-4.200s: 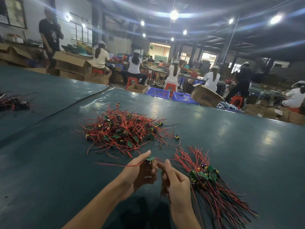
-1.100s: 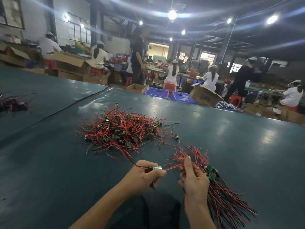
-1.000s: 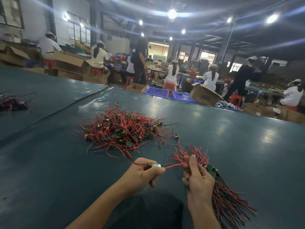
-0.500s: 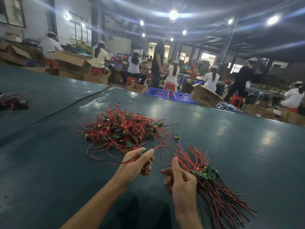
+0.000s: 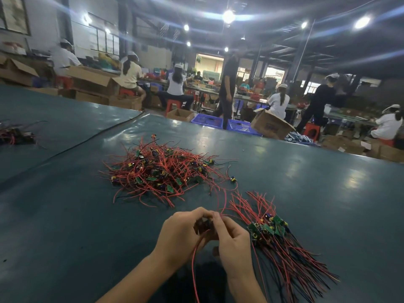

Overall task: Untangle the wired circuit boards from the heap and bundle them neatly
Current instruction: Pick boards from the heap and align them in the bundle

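A tangled heap (image 5: 161,171) of small green circuit boards with red and black wires lies on the dark green table (image 5: 306,193). To its right near me lies an aligned bundle (image 5: 275,237) of boards, wires fanning toward me. My left hand (image 5: 181,235) and my right hand (image 5: 234,243) meet in front of me, fingers curled round one small wired board (image 5: 204,225), mostly hidden between them. Its red wire (image 5: 193,265) hangs down toward me; another red wire runs up toward the heap.
A second small pile of wired boards (image 5: 15,135) sits at the far left on the neighbouring table. Beyond the table's far edge stand cardboard boxes (image 5: 271,125), blue crates (image 5: 207,121), red stools and several seated workers; one person (image 5: 227,90) walks past.
My hands, apart half a second ago with the left pinching a board near the heap, have come together nearer me around that board. Its wire now hangs down. The walking person moved right.
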Available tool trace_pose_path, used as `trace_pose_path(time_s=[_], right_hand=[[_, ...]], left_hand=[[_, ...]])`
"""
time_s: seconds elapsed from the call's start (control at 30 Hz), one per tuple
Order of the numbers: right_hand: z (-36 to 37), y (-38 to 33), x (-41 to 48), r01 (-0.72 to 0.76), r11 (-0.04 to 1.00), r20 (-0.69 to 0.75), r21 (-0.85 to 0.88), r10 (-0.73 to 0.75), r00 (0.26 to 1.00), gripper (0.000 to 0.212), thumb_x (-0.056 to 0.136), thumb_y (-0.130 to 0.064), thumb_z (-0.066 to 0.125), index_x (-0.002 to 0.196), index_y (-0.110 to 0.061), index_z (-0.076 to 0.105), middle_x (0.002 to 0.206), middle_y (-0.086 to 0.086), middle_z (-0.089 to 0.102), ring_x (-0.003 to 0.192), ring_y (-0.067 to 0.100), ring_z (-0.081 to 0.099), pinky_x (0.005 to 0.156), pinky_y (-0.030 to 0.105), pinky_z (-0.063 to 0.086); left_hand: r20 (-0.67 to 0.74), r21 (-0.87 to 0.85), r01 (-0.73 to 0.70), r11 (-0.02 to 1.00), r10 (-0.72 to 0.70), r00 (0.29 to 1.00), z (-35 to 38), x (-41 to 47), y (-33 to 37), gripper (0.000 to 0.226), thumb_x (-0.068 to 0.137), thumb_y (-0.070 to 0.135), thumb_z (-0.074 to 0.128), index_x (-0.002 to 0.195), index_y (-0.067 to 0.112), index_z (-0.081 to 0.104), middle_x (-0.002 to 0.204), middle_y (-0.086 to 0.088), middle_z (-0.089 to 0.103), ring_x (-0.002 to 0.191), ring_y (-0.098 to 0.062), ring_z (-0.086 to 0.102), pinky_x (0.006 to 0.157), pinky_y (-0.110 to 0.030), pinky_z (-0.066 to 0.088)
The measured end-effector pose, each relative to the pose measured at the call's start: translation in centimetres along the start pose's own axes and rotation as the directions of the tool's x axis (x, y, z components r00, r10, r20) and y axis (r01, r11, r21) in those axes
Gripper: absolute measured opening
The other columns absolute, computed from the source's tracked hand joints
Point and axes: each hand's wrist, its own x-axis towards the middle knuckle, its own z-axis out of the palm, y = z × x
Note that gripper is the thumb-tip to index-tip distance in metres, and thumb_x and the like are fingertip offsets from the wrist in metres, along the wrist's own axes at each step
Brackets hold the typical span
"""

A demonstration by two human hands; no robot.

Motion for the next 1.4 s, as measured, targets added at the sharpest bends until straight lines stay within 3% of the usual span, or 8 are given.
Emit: trace_pose_path(time_s=[0.3,0.4,0.5,0.6,0.7,0.87,1.07,1.4], right_hand=[[-3.3,0.4,2.3,-0.111,0.978,-0.230,0.176,0.151,0.961,0.028,0.103,-0.024,0.047,0.089,-0.011,0.067,0.057,0.000,0.066,0.044,0.013,0.059,0.039,0.025,0.047],[-5.1,1.1,3.1,-0.061,0.979,-0.282,-0.194,0.004,0.959,0.031,0.101,-0.030,0.050,0.085,-0.011,0.070,0.061,-0.005,0.068,0.054,0.011,0.060,0.050,0.023,0.046],[-6.2,1.5,3.0,-0.110,0.773,-0.264,-0.625,-0.076,0.961,0.031,0.097,-0.035,0.055,0.118,-0.018,0.069,0.100,-0.003,0.074,0.101,0.020,0.063,0.076,0.029,0.043],[-5.6,0.8,2.2,-0.131,0.657,-0.286,-0.742,-0.133,0.949,0.039,0.096,-0.033,0.057,0.134,-0.022,0.059,0.109,-0.004,0.069,0.108,0.022,0.058,0.072,0.029,0.037],[-4.5,0.4,1.9,0.059,0.771,-0.209,-0.635,-0.244,0.947,0.034,0.092,-0.022,0.065,0.126,-0.017,0.065,0.098,-0.005,0.069,0.081,0.005,0.062,0.065,0.021,0.046],[-1.8,1.2,1.8,-0.164,0.981,0.042,-0.104,0.169,0.985,0.026,0.091,-0.008,0.065,0.117,-0.012,0.065,0.094,0.002,0.070,0.076,0.003,0.066,0.061,0.024,0.055],[-2.7,1.5,1.8,-0.147,0.854,-0.081,-0.499,0.123,0.989,0.053,0.094,-0.024,0.063,0.143,-0.013,0.047,0.143,0.002,0.052,0.133,0.017,0.047,0.112,0.031,0.035],[-2.0,1.8,1.7,-0.097,0.905,-0.075,-0.415,0.072,0.995,0.034,0.096,-0.020,0.060,0.129,-0.014,0.058,0.125,0.004,0.064,0.114,0.016,0.060,0.101,0.032,0.046]], left_hand=[[0.035,0.192,0.056,0.980,-0.064,0.997,-0.2,0.3,-0.7,0.033,0.085,0.050,0.063,0.116,0.039,0.058,0.080,0.022,0.060,0.078,-0.001,0.055,0.072,-0.022,0.047],[0.000,0.329,0.072,0.941,-0.076,0.997,-0.7,0.8,-2.5,0.037,0.089,0.045,0.058,0.122,0.030,0.058,0.113,0.017,0.057,0.108,-0.004,0.049,0.093,-0.023,0.042],[0.013,0.484,0.173,0.858,-0.205,0.979,-1.5,1.1,-4.6,0.050,0.091,0.049,0.052,0.136,0.029,0.048,0.145,0.007,0.038,0.134,-0.014,0.031,0.110,-0.033,0.028],[0.104,0.568,0.243,0.786,-0.362,0.926,-2.0,1.1,-6.6,0.062,0.094,0.056,0.041,0.149,0.031,0.030,0.162,0.004,0.010,0.147,-0.017,0.008,0.117,-0.044,0.016],[0.183,0.624,0.270,0.733,-0.474,0.861,-2.1,1.1,-7.7,0.063,0.096,0.060,0.033,0.152,0.031,0.024,0.163,0.004,0.007,0.149,-0.017,0.005,0.118,-0.046,0.010],[0.070,0.619,0.285,0.732,-0.413,0.908,-2.3,1.1,-8.1,0.043,0.098,0.046,0.040,0.138,0.031,0.043,0.140,0.007,0.042,0.129,-0.018,0.036,0.109,-0.038,0.025],[-0.011,0.424,0.319,0.848,-0.348,0.938,-3.0,1.3,-8.2,0.022,0.092,0.028,0.060,0.111,0.018,0.062,0.103,0.001,0.057,0.102,-0.017,0.050,0.091,-0.028,0.043],[-0.131,0.117,-0.071,0.991,0.086,0.988,-1.6,1.0,-2.8,0.032,0.090,0.033,0.059,0.066,0.012,0.059,0.057,0.005,0.057,0.053,-0.013,0.053,0.054,-0.033,0.046]])
